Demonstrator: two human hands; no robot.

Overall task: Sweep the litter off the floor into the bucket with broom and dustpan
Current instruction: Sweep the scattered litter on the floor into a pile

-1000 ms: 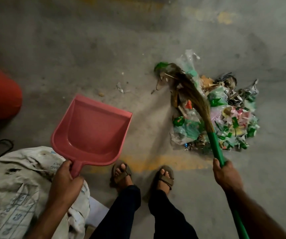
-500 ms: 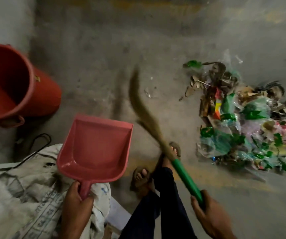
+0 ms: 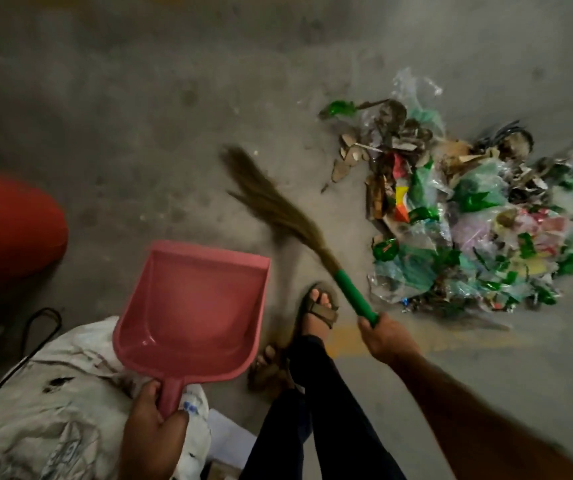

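Right hand [image 3: 387, 341] grips broom [image 3: 288, 220] handle, bristles left of litter [image 3: 479, 216] heaped on floor; left hand [image 3: 153, 420] holds empty dustpan [image 3: 191, 306] aloft, ready, near bucket [image 3: 15, 233].

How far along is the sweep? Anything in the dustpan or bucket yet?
Done: litter is gathered in one heap on the floor. In hand: left hand grips the pink dustpan by its handle, pan empty; right hand grips the broom, bristles on bare floor left of the heap. Left: sweeping the heap into the pan and tipping it into the red bucket, whose inside is out of view.
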